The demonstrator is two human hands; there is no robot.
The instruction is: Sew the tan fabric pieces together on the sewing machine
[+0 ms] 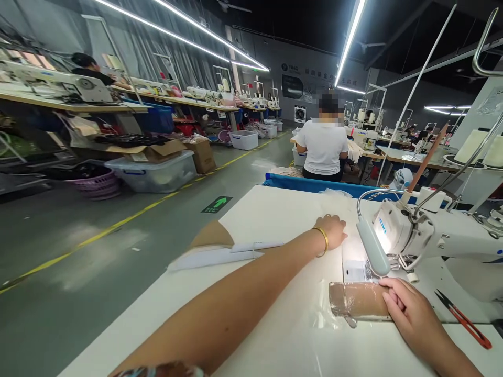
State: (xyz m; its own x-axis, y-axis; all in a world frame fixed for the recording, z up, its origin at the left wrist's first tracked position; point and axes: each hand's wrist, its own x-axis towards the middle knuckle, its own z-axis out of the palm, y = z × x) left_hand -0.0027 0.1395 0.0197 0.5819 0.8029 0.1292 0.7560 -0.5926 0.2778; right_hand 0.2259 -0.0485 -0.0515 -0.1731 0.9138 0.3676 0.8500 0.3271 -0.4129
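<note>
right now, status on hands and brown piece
Left hand palm-down at white tabletop, grip unclear. Right hand holding brown piece beside sewing machine. Red-handled snips nearby.

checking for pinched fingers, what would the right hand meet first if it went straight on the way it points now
Beyond the brown plastic-covered piece it holds, the right hand would probably meet the sewing machine's presser-foot area first, though depth there is hard to judge.

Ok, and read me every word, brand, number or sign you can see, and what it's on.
"JUKI": near sewing machine.
"JUKI": sewing machine farther back.
"YING": back wall; other lettering there is too blurred.
White arrow: green floor sign; its print is too small.
Unreadable: white marks on the blue cloth.
</note>
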